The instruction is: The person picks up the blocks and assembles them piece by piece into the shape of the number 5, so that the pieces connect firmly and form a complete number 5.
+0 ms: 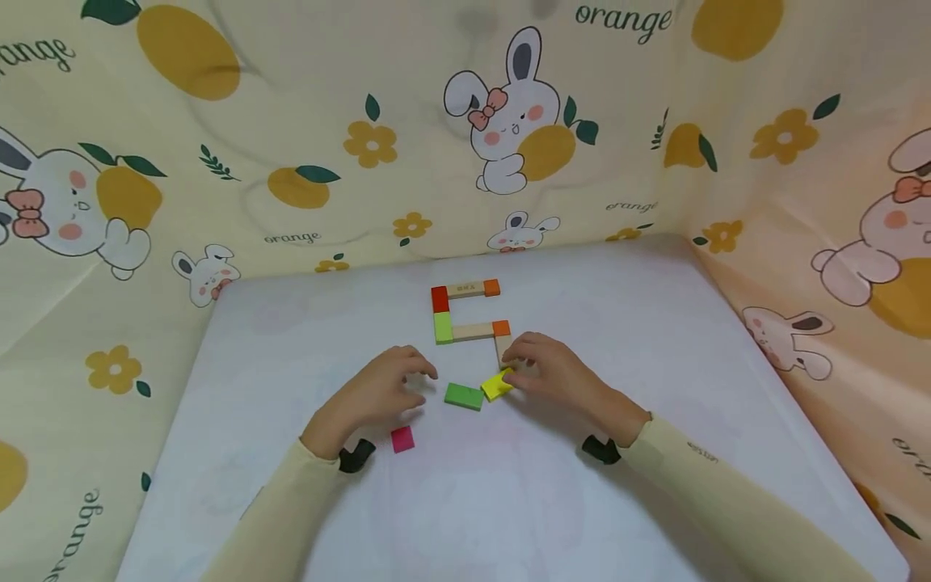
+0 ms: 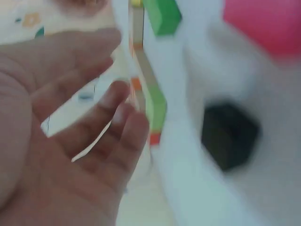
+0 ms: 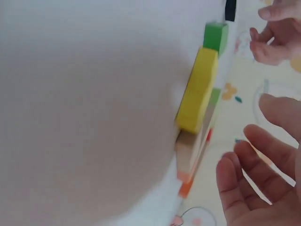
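Over the middle of the white tabletop my left hand (image 1: pixel 377 396) hovers with relaxed, parted fingers, holding nothing. A green block (image 1: pixel 463 397) lies to its right, and a magenta block (image 1: pixel 402 439) lies close below it. My right hand (image 1: pixel 556 373) is beside a yellow block (image 1: pixel 496 386); the right wrist view shows its loose fingers apart from that block. The yellow block sits at an angle against the green block's right end. Above it, a wooden block (image 1: pixel 503 349), partly covered by my right hand, runs up to an orange block (image 1: pixel 501 327).
Farther back, a bent line continues through a wooden block (image 1: pixel 473 331), a light green block (image 1: pixel 444 329), a red block (image 1: pixel 440 299), another wooden block (image 1: pixel 465 289) and an orange block (image 1: pixel 492 288). Printed cloth (image 1: pixel 407 186) encloses the table's back and sides.
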Tool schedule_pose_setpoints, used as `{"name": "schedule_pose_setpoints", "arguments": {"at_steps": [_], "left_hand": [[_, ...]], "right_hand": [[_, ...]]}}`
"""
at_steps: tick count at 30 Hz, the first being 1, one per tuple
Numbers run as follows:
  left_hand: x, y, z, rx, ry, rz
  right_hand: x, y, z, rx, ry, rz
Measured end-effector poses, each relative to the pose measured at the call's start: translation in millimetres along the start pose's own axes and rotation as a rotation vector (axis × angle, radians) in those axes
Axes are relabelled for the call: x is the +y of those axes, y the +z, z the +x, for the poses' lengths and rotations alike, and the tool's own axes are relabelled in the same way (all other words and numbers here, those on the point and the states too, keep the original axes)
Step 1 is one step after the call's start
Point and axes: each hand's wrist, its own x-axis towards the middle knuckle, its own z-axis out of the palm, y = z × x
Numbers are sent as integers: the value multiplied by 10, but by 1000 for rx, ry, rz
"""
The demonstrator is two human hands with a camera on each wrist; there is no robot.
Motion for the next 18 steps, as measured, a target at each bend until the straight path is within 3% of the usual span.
{"name": "schedule_pose_setpoints", "arguments": {"at_steps": [3,7,18], "left_hand": [[-149,-102,-189,-11,21,-13],[-287,-153,-329,-3,-18,-5],[-412,-23,-351,35,-37,-6]], "right_hand": [[-70,70,16,-31,22,-9],[-129,137,68,-60,46,-27],[-208,294,141,-100,28,-23]]}}
